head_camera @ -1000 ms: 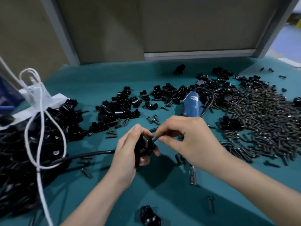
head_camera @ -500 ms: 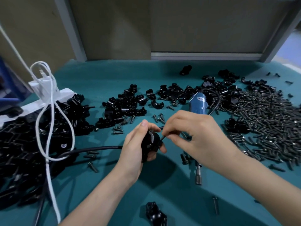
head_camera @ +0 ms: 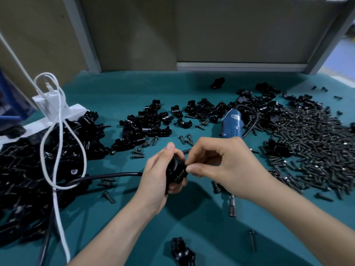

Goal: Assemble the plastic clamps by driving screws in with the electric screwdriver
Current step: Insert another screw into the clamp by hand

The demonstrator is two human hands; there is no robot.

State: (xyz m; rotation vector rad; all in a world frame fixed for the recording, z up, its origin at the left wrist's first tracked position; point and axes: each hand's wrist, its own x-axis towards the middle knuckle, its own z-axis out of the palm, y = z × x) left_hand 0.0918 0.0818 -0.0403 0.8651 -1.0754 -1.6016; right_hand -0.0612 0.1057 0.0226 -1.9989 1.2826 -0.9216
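- Clamp unit (head_camera: 182, 252), black, lies alone at the near edge of the green table (head_camera: 201, 223). It is judged to be a finished piece set aside.
- Loose screw (head_camera: 253, 240) lies to its right, apart from it.
- Left hand (head_camera: 159, 179) has its fingers and thumb curled round the held clamp (head_camera: 175, 174). It keeps the clamp off the table with the working side turned toward the other hand.
- Right hand (head_camera: 226, 166) has thumb and forefinger pinched together on the held clamp's side, probably seating a screw. The fingertips hide whether one is there.
- Electric screwdriver (head_camera: 231, 125) lies untouched on the table under the right hand, bit end toward the person, ready for pick-up.
- Black cord (head_camera: 107, 175) runs left from behind the left hand.
- Screw heap (head_camera: 307, 143) sits on the right, near the hand that feeds screws.
- Clamp halves (head_camera: 146, 127) are piled beyond the left hand, with more at far left.
- Power strip (head_camera: 57, 112), white, sits at far left with a white cable looped over it.
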